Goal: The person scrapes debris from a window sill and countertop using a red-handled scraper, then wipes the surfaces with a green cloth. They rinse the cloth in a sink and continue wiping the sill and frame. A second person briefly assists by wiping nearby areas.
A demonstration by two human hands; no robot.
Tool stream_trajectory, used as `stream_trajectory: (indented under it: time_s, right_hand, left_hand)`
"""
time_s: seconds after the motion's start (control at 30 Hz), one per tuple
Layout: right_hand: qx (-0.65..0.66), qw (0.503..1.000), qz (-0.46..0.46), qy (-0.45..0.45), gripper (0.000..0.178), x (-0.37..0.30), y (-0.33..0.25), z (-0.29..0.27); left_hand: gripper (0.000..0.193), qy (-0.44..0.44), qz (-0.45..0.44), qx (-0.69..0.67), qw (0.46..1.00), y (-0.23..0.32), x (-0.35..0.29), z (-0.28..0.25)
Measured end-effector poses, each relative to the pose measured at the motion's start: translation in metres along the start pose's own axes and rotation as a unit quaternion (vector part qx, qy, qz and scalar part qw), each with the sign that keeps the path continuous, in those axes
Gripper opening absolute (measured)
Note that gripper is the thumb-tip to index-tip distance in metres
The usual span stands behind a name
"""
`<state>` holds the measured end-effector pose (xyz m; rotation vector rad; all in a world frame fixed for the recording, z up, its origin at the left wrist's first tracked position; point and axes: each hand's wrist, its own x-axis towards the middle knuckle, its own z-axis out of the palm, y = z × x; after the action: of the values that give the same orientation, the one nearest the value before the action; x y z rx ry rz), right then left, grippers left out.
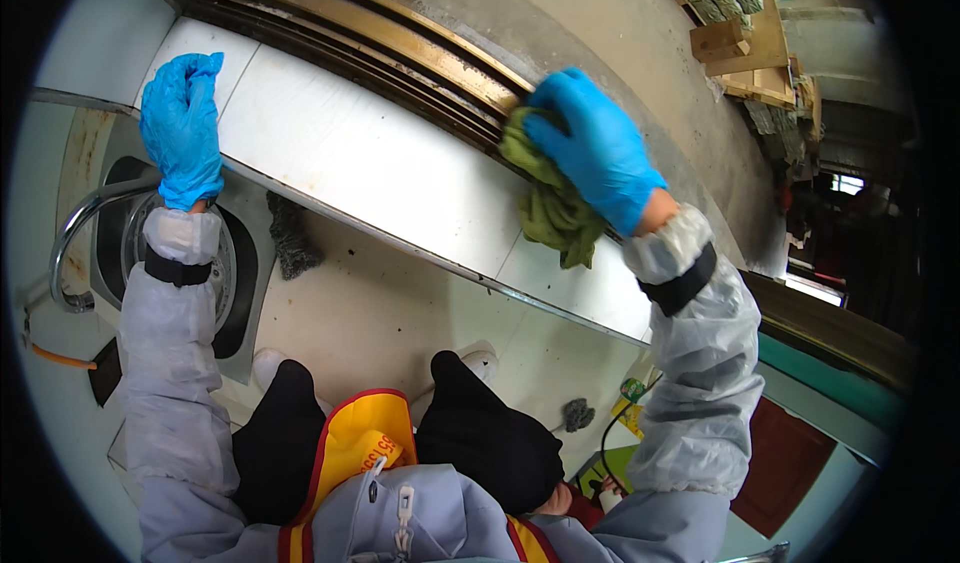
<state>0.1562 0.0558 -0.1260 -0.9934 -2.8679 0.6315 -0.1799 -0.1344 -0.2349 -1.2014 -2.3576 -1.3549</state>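
My right hand [600, 148], in a blue glove, presses a green cloth [548, 193] against the brown metal window track [440, 58]. The cloth is bunched under the fingers, and its loose end hangs over the white tiled sill [370, 168]. That hand is slightly blurred. Far to the left, my left hand [183, 128], also gloved in blue, rests at the sill's left end. Its fingers are curled in, and nothing shows in them. Clear plastic sleeve covers with black bands wrap both forearms.
Below my left hand are a sink [245, 263] and a curved chrome tap [75, 233]. A dark scouring pad [290, 238] lies beside the sink, and another grey scrubber [577, 415] is lower right. Beyond the track, wooden crates [755, 48] with green-grey bundles stand on a concrete floor.
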Motion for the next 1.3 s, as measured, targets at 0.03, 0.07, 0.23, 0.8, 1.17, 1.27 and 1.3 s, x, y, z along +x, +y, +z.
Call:
stream_trajectory:
  time_s: [0.03,0.07,0.23,0.8,1.17,1.27,1.3]
  right_hand:
    - [-0.034,0.999,-0.032,0.007,0.017,0.008,-0.007,0.002]
    - [-0.049,0.998,-0.025,-0.008,0.018,0.016,-0.013,0.003]
    - [-0.171,0.978,0.019,-0.121,0.023,0.026,-0.026,-0.012]
    - [-0.023,0.904,0.427,0.022,0.016,-0.318,0.086,-0.062]
    - [0.131,0.898,0.323,0.269,0.008,-0.318,0.103,0.033]
    - [0.199,0.877,0.327,0.291,0.005,-0.318,0.109,0.040]
    - [0.195,0.881,0.319,0.291,0.005,-0.319,0.110,0.041]
  left_hand:
    - [0.017,0.014,0.021,0.008,1.000,0.000,0.000,0.001]
    - [0.017,0.016,0.026,0.005,1.000,-0.001,0.000,0.001]
    - [0.017,0.000,0.023,0.001,1.000,-0.004,0.000,0.000]
    - [0.019,-0.035,0.112,-0.003,0.993,0.024,0.004,0.001]
    - [0.037,-0.187,0.286,0.057,0.938,0.243,-0.055,0.069]
    - [0.037,-0.178,0.284,0.138,0.932,0.260,-0.069,0.078]
    - [0.037,-0.177,0.270,0.154,0.934,0.264,-0.074,0.081]
